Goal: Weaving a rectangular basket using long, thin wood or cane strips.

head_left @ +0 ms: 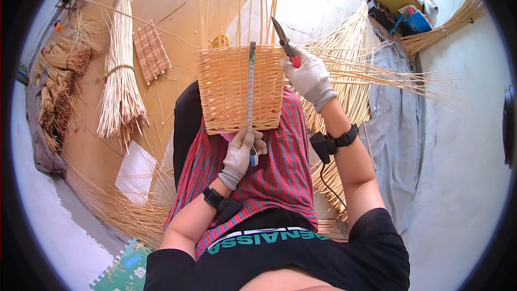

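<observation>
A woven wicker basket [223, 89] rests in my lap, one side facing up, with tall unwoven stakes rising from its far edge. Across that side lies the extended strip of a tape measure [250, 89], reaching from the near edge up to the far rim. My gloved left hand [237, 153] is closed round the tape measure's blue case at the basket's near edge. At the far right corner, my gloved right hand [311, 78] grips pruning shears [282, 37] with a red handle, their dark blades pointing up and away. Some right-hand fingers are hidden.
A striped red cloth [293, 167] covers my lap. Tied wicker rods [119, 70] and a small woven panel [152, 51] lie left. Loose rods [350, 64] spread at right over grey cloth [393, 124]. A blue container [417, 21] stands far right; white paper [135, 172] lies near left.
</observation>
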`<state>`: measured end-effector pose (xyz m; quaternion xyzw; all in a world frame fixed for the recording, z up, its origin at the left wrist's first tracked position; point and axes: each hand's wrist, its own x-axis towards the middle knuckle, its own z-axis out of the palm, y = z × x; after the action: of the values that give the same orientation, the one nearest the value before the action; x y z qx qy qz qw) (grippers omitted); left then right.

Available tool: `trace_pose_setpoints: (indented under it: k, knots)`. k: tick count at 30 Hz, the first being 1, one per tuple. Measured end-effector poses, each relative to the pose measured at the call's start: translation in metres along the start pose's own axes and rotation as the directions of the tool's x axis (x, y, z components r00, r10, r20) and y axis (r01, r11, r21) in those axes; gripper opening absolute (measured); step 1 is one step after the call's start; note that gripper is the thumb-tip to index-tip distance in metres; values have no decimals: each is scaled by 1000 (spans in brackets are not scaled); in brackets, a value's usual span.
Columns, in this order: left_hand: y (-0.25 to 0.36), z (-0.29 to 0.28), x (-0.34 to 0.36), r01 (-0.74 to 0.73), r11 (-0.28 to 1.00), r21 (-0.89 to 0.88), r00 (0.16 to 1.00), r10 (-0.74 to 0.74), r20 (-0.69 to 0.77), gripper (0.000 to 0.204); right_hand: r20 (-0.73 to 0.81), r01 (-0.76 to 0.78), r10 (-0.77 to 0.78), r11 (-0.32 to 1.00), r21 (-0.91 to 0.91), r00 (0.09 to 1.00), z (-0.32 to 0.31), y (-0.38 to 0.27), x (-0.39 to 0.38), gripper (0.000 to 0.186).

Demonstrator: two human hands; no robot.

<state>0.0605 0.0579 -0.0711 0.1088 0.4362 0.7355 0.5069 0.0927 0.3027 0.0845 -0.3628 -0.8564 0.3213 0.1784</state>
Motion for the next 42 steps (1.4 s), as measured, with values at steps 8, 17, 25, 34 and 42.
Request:
trace_pose_setpoints:
  k: [8, 17, 25, 34, 42]
  knots:
    - [10, 11, 1, 115, 993, 23, 993, -116, 37, 32, 99, -20, 22, 1000, -19, 995, -1, -1, 18, 39]
    - [-3, 31, 1, 188, 982, -31, 981, -186, 58, 35, 105, -107, 112, 993, -49, 988, 5, -2, 24, 34]
    - [-17, 24, 28, 398, 912, -97, 915, -386, 119, 26, 65, -13, 27, 977, -211, 998, 8, 7, 34, 36]
    - [-13, 28, 28, 419, 894, -157, 906, -400, 137, 26, -11, 10, -14, 966, -260, 1000, 11, 1, 19, 40]
    - [-14, 32, 23, 395, 913, -101, 918, -387, 90, 30, -37, 35, -49, 952, -303, 998, 15, -5, 13, 40]
